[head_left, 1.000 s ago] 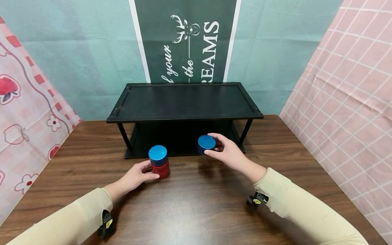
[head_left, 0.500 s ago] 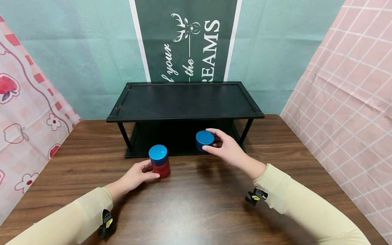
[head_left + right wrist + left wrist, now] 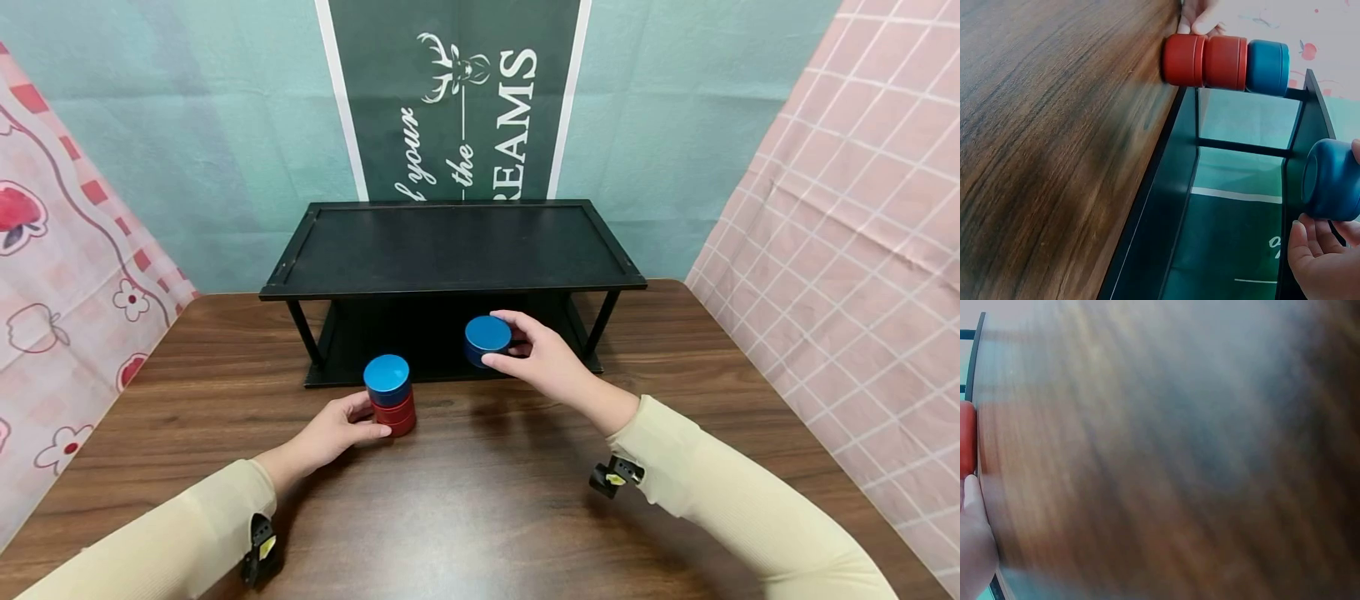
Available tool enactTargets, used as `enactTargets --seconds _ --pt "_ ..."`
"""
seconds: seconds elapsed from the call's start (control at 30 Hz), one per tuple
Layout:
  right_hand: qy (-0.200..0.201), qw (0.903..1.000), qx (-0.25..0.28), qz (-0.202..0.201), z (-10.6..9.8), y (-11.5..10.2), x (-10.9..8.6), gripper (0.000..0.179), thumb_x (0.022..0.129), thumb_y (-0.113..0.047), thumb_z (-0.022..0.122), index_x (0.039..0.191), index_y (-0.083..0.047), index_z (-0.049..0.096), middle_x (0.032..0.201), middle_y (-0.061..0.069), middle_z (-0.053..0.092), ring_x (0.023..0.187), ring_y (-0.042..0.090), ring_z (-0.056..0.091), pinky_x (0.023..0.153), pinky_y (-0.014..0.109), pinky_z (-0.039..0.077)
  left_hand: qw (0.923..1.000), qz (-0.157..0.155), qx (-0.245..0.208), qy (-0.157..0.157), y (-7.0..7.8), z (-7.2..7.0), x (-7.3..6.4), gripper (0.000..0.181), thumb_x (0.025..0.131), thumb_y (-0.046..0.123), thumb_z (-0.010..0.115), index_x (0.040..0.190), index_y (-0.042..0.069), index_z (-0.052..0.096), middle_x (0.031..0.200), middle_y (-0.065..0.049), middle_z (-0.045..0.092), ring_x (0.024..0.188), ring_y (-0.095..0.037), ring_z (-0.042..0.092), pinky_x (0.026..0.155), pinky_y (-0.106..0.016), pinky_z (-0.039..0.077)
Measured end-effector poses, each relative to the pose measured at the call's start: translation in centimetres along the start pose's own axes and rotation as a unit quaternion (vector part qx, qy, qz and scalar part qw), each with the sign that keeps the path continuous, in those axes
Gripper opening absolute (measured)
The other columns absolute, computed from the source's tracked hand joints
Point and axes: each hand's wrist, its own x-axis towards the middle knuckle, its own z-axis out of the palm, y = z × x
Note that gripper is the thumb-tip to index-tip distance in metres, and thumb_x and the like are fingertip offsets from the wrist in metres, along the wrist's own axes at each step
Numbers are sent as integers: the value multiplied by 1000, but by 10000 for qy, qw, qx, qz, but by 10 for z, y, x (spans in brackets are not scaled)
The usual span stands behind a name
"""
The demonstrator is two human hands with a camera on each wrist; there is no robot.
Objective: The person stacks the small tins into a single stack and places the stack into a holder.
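Note:
On the table stands a stack of round lidded tins: two red tins (image 3: 1205, 60) with a blue tin (image 3: 387, 377) on top. My left hand (image 3: 337, 431) holds the bottom red tin between thumb and fingers. In the left wrist view only a bit of red tin (image 3: 966, 439) and part of that hand show at the left edge. To the right of the stack, my right hand (image 3: 551, 365) grips a second blue tin (image 3: 487, 336) by its side, raised above the table. The right wrist view shows this tin's underside, apart from the stack.
Just behind both hands is a black two-tier shelf (image 3: 457, 250) on the wooden table (image 3: 465, 508). A teal cloth (image 3: 225, 125) with a dark green printed strip hangs at the back. Patterned pink cloths (image 3: 855, 208) flank the table.
My right hand has moved left and slightly up with the blue tin, closer to the stack. My left hand and the stacked tins stay where they were.

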Motion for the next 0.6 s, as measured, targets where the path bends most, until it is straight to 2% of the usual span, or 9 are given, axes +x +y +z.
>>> enactTargets --seconds 0.1,0.33,0.6 --pt "7 10000 1 36 2 -1 1 56 83 -21 72 132 -10 49 122 8 55 97 21 58 85 36 50 10000 32 -11 17 0 0 0 56 85 16 69 133 -1 47 130 -16 53 123 -31 45 100 -39 39" --pt "-20 10000 91 30 7 -7 5 56 82 -22 73 132 -11 49 121 7 56 97 20 58 85 34 50 9999 161 -41 -11 1 0 0 54 87 13 67 133 -4 45 130 -19 51 123 -34 45 101 -45 36" --pt "-66 9998 153 -53 16 -10 10 54 83 -20 72 131 -10 50 119 6 57 97 19 58 86 33 50 10000 17 -51 27 -1 0 0 57 85 16 68 135 -1 45 132 -16 51 124 -31 44 101 -42 37"
